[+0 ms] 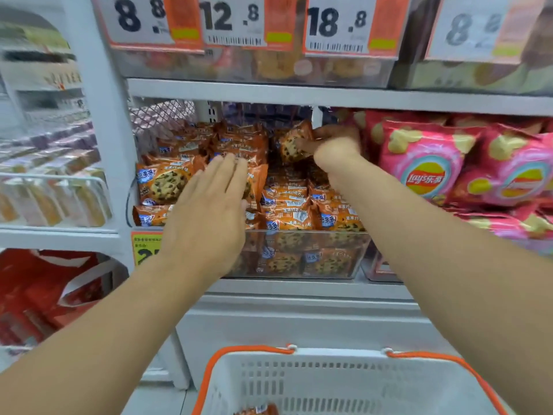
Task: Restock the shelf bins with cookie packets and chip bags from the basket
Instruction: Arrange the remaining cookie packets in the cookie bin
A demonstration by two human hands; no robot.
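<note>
While the right hand (332,145) pinches one glossy orange cookie packet (294,142) by its edge, high over the back of the bin (299,253), the left hand (209,211) lies flat with straight fingers on the heap of packets (287,205) at the bin's front left. The held packet is a small crinkled foil pillow, tilted, printed with a chocolate-chip cookie. The heap holds many like it, orange with blue logos and white script too small to read, piled loosely above the rim. The bin is clear hard plastic with a straight front wall, and more packets show through it. It sits on a grey shelf (299,287).

Just right of the bin, puffy pink chip bags (425,166) lean against each other; the yellow and red roundel reads "Lay's" with Chinese characters. A yellow tag (145,247) hangs at the bin's left corner, half hidden by the left wrist. Above, the next shelf carries clear bins with white and orange price cards (233,22) reading 8.8, 12.8, 18.8 and a blurred 8. To the left stand blurred racks of boxed goods and red bags (45,292).

At the bottom edge, a white slotted plastic basket (329,381) with orange handles holds one orange packet (257,410), barely in view. Both forearms cross the shelf front and hide part of it.
</note>
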